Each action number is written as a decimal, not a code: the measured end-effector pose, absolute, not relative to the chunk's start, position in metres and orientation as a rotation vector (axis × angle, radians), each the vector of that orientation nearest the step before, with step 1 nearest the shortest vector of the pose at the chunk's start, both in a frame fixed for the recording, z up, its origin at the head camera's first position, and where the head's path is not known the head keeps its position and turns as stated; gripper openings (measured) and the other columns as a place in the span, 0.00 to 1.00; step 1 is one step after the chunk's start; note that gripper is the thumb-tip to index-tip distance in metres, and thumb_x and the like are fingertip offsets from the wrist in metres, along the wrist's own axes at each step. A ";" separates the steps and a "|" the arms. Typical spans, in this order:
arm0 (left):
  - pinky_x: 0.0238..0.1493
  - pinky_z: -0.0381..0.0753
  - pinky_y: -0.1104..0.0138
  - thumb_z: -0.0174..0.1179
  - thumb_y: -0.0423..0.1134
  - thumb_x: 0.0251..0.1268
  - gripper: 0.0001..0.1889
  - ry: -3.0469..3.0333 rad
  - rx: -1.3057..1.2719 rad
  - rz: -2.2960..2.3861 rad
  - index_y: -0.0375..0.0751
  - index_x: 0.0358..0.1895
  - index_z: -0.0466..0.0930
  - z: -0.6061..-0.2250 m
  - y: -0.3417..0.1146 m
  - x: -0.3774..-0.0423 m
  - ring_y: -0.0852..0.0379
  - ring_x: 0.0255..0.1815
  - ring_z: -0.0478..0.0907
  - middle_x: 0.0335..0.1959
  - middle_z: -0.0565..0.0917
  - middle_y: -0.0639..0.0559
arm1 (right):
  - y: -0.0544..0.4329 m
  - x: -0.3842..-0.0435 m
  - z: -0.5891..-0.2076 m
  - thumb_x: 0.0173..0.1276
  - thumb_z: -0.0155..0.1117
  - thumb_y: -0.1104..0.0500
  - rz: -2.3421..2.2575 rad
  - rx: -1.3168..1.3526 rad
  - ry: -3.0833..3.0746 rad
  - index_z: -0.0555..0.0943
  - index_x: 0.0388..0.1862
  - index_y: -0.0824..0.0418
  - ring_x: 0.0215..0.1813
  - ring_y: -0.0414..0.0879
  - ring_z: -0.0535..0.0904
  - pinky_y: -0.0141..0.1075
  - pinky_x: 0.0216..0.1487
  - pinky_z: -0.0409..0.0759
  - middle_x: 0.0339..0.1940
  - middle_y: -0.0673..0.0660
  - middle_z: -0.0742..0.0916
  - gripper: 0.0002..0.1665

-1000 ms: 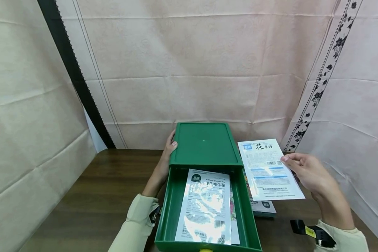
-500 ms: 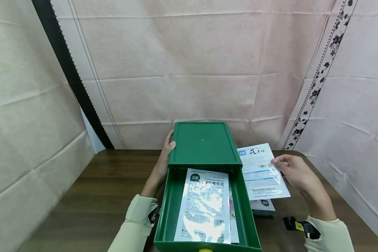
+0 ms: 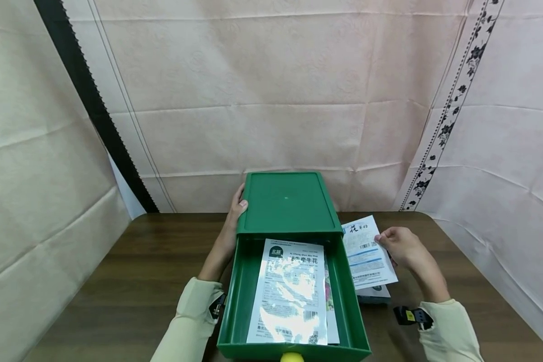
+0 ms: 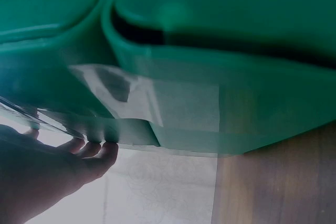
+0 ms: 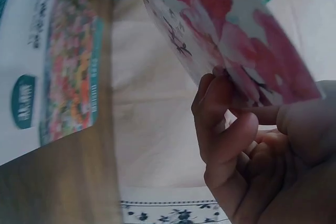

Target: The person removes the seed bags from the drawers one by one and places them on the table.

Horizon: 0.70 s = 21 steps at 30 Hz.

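Observation:
My right hand (image 3: 400, 245) pinches a seed packet (image 3: 368, 259) by its right edge, beside the green drawer box. Its printed text side faces up in the head view; the right wrist view shows pink flowers on the packet's (image 5: 226, 30) other face. My left hand (image 3: 235, 211) rests against the left side of the box's green casing (image 3: 289, 201); the left wrist view shows its fingertips (image 4: 107, 150) touching that side. The green drawer (image 3: 357, 322) is pulled out toward me. Inside lies a white seed packet (image 3: 289, 296), partly covering another one with a colourful edge (image 3: 331, 314).
Partly under the held packet, a stack of packets (image 3: 374, 292) lies on the wooden table (image 3: 131, 281), right of the drawer. A yellow knob (image 3: 291, 357) sits on the drawer front. Pale cloth (image 3: 253, 75) hangs behind and at both sides.
My right hand has moved left with the held packet, toward the box and above the stack. The left hand keeps its place on the casing. The whole view has shifted slightly.

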<state>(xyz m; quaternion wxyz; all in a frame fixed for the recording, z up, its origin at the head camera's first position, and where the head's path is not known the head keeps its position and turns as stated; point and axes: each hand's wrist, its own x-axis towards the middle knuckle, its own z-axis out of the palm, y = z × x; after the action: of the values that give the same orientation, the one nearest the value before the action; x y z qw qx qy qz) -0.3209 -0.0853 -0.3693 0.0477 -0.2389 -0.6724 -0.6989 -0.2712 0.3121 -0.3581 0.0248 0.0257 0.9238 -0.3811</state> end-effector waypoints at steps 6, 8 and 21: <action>0.75 0.50 0.31 0.34 0.57 0.77 0.40 -2.058 -0.733 -2.118 0.51 0.88 0.35 -0.371 -0.086 -0.323 0.35 0.81 0.48 0.86 0.43 0.41 | 0.318 -0.280 -0.379 0.85 0.52 0.58 -1.195 0.122 2.825 0.81 0.45 0.73 0.23 0.44 0.78 0.35 0.23 0.75 0.27 0.55 0.86 0.18; 0.75 0.50 0.31 0.34 0.57 0.77 0.40 -2.058 -0.730 -2.117 0.52 0.88 0.35 -0.371 -0.087 -0.323 0.35 0.81 0.48 0.86 0.43 0.41 | 0.319 -0.283 -0.385 0.85 0.53 0.58 -1.207 0.150 2.806 0.81 0.45 0.73 0.23 0.44 0.78 0.35 0.23 0.74 0.27 0.55 0.86 0.18; 0.76 0.49 0.31 0.34 0.56 0.78 0.39 -2.047 -0.752 -2.123 0.53 0.87 0.35 -0.373 -0.087 -0.325 0.36 0.82 0.47 0.86 0.42 0.42 | 0.327 -0.291 -0.410 0.80 0.59 0.62 -1.107 0.262 2.766 0.85 0.40 0.74 0.25 0.44 0.80 0.35 0.28 0.84 0.27 0.58 0.84 0.15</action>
<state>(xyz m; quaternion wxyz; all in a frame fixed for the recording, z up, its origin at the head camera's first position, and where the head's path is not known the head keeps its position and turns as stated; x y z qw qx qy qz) -0.3250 -0.0867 -0.3727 0.0491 -0.2467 -0.6717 -0.6968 -0.2912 0.3274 -0.4100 0.0753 0.0873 0.9222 -0.3692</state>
